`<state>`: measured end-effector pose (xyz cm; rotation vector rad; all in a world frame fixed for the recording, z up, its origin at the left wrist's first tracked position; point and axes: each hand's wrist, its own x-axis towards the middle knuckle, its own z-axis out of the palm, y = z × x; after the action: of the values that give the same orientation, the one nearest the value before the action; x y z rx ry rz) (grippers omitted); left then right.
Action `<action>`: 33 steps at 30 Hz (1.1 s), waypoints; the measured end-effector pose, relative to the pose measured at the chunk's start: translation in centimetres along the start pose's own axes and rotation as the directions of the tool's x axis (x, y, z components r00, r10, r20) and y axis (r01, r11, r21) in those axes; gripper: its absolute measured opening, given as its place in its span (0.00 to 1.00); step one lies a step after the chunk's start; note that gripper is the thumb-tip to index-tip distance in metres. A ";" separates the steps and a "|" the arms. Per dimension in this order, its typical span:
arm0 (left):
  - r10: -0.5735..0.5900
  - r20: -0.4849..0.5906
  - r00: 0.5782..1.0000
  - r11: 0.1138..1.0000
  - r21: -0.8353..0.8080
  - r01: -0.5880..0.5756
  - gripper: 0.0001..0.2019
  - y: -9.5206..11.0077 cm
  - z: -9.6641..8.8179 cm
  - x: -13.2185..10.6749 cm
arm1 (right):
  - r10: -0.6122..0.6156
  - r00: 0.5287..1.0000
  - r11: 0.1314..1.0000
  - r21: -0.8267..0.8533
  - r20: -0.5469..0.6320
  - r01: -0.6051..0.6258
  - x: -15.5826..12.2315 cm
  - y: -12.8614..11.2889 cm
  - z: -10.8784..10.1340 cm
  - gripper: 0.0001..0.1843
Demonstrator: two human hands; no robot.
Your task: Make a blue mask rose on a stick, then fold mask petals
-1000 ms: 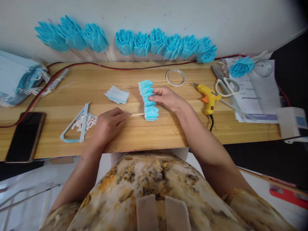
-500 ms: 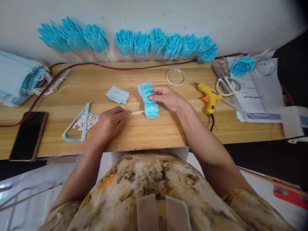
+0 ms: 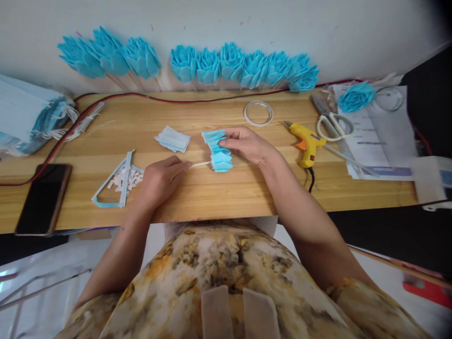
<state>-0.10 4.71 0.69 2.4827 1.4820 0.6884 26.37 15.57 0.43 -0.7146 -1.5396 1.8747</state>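
Observation:
My left hand (image 3: 165,178) pinches a thin pale stick (image 3: 201,164) whose far end meets the lower left edge of a blue pleated strip (image 3: 221,160). The strip looks like folded, pointed petals of face-mask fabric in a row. My right hand (image 3: 244,143) is closed on the strip's upper right side, thumb on top, fingers partly hidden behind it. Left of the strip lies a small stack of pale blue-white fabric pieces (image 3: 173,139). Near my left forearm, cut strips (image 3: 124,181) surround a heap of white scraps (image 3: 131,178).
Finished blue fabric flowers on sticks (image 3: 231,61) lean along the wall. A yellow glue gun (image 3: 308,141), white-handled scissors (image 3: 334,125) and a tape roll (image 3: 259,114) lie to the right. A phone (image 3: 43,200) and a bag of masks (image 3: 31,113) are at left; a red-black cable (image 3: 169,100) crosses behind.
The strip's upper end has dropped toward the lower end, so the strip looks shorter and more bunched. Both hands stay nearly in place, still holding.

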 end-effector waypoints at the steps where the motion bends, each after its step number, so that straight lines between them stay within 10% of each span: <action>1: 0.004 -0.001 1.000 1.000 0.006 -0.004 0.18 0.0 0.0 0.0 | 0.002 1.000 1.000 -0.005 -0.003 -0.002 0.0 0.0 0.0 0.11; 33: -0.014 0.358 0.934 0.996 -0.077 0.045 0.20 -0.1 -2.8 1.7 | -0.007 0.984 0.967 -0.252 -0.179 -0.039 -2.9 0.1 1.4 0.15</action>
<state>-0.83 5.97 3.65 2.3571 1.3204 0.2643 27.27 12.47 0.70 -0.9854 -1.6768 1.5903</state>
